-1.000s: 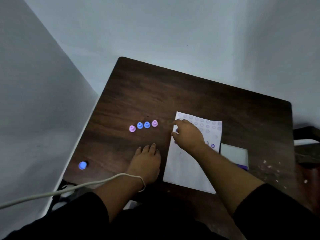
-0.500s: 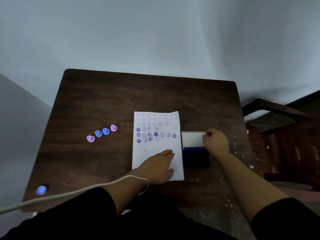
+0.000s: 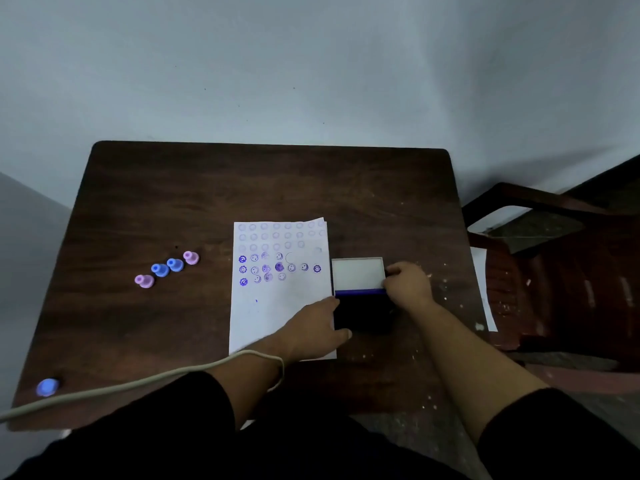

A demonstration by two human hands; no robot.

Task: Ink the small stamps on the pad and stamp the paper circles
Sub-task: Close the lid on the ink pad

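A white sheet (image 3: 277, 306) with rows of printed circles lies mid-table; several circles in its middle rows carry purple stamp marks. Right of it sits the ink pad (image 3: 362, 313), its white lid (image 3: 358, 273) tipped open behind the dark pad. My right hand (image 3: 407, 284) pinches the lid's right edge. My left hand (image 3: 317, 329) rests on the sheet's lower right corner, fingers against the pad case's left side. Two pink stamps (image 3: 144, 280) (image 3: 190, 257) and two blue stamps (image 3: 160, 269) (image 3: 175, 264) stand in a row at the left. Another blue stamp (image 3: 47, 386) lies near the front left corner.
The dark wooden table (image 3: 242, 188) stands against a pale wall. A white cable (image 3: 138, 384) runs from the left across my left wrist. A dark wooden chair (image 3: 540, 216) stands beyond the table's right edge, over a white sheet (image 3: 483, 289).
My right hand left the sheet and took hold of the ink pad's lid. My left hand moved from the bare table onto the sheet, up to the pad case. The view swung right.
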